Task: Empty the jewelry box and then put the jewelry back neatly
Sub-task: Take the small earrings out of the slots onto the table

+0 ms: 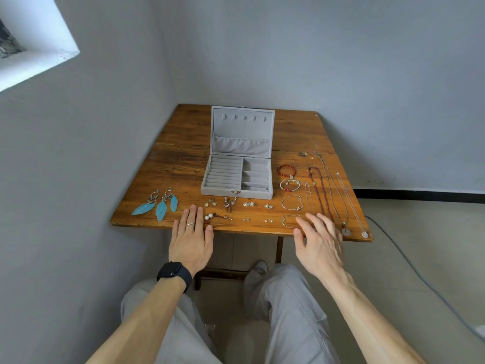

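Observation:
A grey jewelry box stands open mid-table, its ring rolls and side compartments holding nothing I can see. Jewelry lies spread on the wood: two blue feather earrings at the left, several small earrings in front of the box, bracelets to its right, and long necklaces at the far right. My left hand rests flat with straight fingers at the table's front edge, near a pearl stud pair. My right hand hovers with spread fingers over the front edge, beside a thin bracelet.
The wooden table sits in a corner between two grey walls. A cable trails over the floor at the right. My knees and one shoe show below the table edge.

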A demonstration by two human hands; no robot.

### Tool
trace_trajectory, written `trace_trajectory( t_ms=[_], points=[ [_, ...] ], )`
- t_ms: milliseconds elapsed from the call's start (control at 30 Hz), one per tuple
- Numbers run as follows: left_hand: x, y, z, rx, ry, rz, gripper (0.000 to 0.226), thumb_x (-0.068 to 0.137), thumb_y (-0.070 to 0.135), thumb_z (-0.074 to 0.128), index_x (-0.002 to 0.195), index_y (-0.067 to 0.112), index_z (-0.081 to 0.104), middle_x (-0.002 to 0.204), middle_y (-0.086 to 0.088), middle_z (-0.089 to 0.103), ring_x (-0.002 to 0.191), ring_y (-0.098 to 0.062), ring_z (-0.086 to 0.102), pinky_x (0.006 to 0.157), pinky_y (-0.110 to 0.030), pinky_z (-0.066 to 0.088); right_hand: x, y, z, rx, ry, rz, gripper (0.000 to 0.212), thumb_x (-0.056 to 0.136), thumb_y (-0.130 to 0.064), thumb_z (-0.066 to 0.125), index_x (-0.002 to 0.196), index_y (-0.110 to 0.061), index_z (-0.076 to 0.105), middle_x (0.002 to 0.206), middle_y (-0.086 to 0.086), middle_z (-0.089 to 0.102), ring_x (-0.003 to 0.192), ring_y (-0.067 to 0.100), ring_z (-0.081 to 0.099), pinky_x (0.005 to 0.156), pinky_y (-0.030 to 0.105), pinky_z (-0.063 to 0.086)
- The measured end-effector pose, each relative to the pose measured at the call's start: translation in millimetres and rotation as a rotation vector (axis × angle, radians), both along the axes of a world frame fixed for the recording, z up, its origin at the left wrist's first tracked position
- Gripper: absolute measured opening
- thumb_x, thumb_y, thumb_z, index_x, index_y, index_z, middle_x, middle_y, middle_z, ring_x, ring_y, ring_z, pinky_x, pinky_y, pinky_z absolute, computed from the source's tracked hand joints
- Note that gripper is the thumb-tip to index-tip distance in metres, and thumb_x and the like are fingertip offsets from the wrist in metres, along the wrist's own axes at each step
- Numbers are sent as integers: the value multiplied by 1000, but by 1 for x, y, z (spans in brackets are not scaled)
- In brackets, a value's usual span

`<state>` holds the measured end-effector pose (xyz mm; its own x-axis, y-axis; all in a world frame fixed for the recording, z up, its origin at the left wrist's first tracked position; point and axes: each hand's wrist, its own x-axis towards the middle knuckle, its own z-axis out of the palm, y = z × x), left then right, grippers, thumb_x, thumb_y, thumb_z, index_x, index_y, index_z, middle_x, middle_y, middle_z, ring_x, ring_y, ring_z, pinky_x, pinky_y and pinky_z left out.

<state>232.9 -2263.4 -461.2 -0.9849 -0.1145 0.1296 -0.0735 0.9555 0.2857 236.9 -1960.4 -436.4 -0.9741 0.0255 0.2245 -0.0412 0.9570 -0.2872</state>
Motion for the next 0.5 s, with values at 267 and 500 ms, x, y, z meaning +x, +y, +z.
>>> trace_trajectory(
  t_ms=[267, 500],
  points=[
    [-9, -19, 23, 55, -50, -60, 53, 103, 46, 36, 152, 25, 37, 160, 1, 35, 147, -19, 30, 119, -37, 26, -13, -67, 11, -189, 12, 320, 33, 98, -27, 58, 130, -20, 65, 130, -6, 65, 123, 11, 55, 104, 24, 35],
    [-24, -71, 44, 124, 84, 24, 42, 98, 39, 48, 138, 30, 55, 143, 8, 54, 132, -12, 48, 103, -29, 45, -52, -153, 34, -175, 44, 489, 32, 98, -36, 54, 128, -30, 64, 125, -15, 64, 119, 5, 55, 99, 21, 41]
  ],
)
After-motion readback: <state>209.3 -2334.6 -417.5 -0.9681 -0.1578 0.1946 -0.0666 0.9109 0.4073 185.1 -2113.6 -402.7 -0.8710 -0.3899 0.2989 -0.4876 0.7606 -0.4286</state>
